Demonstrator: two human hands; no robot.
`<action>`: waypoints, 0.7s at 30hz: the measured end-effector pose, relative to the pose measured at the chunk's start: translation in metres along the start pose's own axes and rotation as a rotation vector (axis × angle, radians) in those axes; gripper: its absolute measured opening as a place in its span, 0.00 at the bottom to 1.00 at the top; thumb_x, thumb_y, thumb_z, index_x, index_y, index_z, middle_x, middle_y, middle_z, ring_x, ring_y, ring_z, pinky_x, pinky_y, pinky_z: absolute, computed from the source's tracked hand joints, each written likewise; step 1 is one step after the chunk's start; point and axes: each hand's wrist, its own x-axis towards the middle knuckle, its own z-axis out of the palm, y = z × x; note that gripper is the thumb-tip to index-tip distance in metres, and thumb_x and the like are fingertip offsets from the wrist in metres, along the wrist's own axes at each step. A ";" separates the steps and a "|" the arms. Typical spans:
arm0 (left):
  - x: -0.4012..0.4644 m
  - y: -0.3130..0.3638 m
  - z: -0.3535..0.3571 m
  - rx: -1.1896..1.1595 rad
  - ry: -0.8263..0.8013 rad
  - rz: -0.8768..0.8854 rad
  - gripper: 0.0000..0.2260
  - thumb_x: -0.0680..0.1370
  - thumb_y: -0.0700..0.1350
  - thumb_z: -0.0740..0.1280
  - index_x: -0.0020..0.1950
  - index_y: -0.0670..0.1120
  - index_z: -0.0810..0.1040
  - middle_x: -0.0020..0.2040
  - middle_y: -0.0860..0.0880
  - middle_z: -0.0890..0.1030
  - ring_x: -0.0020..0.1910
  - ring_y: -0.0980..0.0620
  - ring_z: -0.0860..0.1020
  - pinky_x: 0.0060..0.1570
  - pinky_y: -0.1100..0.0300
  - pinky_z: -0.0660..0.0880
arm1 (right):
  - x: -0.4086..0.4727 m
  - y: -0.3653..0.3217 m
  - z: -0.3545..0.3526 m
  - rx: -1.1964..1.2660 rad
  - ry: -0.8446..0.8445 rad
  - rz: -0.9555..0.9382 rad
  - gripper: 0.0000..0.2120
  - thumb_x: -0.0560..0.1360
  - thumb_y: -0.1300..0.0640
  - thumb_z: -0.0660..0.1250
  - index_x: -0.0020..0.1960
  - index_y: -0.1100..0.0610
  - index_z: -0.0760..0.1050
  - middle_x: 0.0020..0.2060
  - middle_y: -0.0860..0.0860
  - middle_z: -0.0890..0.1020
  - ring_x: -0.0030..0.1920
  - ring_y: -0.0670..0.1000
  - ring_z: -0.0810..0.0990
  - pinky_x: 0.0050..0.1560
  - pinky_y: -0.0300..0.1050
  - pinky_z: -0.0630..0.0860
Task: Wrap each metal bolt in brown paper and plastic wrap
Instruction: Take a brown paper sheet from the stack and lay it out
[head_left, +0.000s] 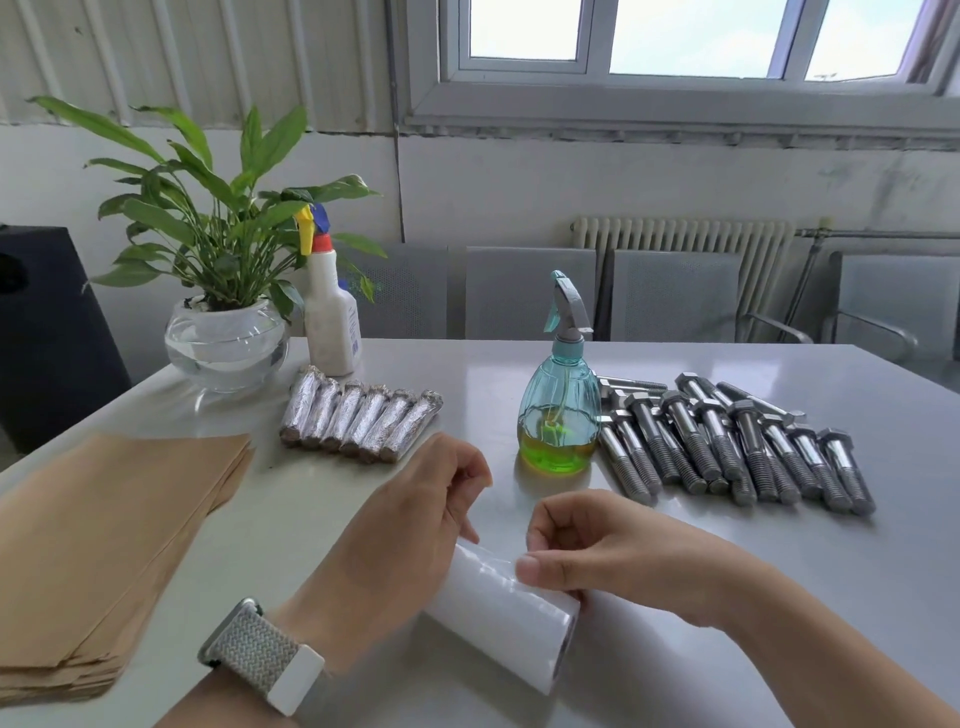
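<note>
A white roll of plastic wrap (501, 621) lies on the table near me. My left hand (410, 525) rests over its far end with curled fingers. My right hand (576, 551) pinches the film's loose edge on top of the roll. Several bare metal bolts (727, 441) lie in a heap at the right. Several wrapped bolts (358, 423) lie in a row behind my left hand. A stack of brown paper sheets (104, 545) lies at the left.
A teal spray bottle (558, 415) with green liquid stands between the wrapped bolts and the bare ones. A white spray bottle (332, 322) and a potted plant (226, 332) in a glass bowl stand at the back left. Grey chairs (530, 293) line the table's far edge.
</note>
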 end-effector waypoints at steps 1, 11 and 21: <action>0.000 0.000 0.000 0.005 0.007 -0.008 0.09 0.77 0.61 0.52 0.49 0.58 0.67 0.45 0.61 0.75 0.36 0.60 0.81 0.37 0.70 0.71 | -0.001 0.000 -0.002 -0.016 0.005 -0.006 0.08 0.74 0.53 0.73 0.40 0.54 0.76 0.33 0.48 0.77 0.35 0.47 0.73 0.39 0.39 0.70; 0.000 0.000 -0.001 0.028 0.034 -0.089 0.03 0.80 0.52 0.57 0.48 0.61 0.65 0.43 0.60 0.78 0.33 0.62 0.80 0.37 0.70 0.70 | -0.002 0.002 -0.006 -0.122 0.064 -0.059 0.08 0.80 0.54 0.65 0.43 0.56 0.74 0.26 0.46 0.73 0.28 0.51 0.74 0.34 0.45 0.72; -0.002 -0.003 -0.004 -0.036 0.068 -0.139 0.06 0.81 0.49 0.58 0.47 0.62 0.67 0.38 0.49 0.79 0.31 0.59 0.81 0.36 0.69 0.71 | 0.003 0.006 -0.006 -0.147 0.210 -0.149 0.10 0.81 0.56 0.62 0.41 0.53 0.74 0.32 0.50 0.81 0.35 0.52 0.81 0.36 0.47 0.77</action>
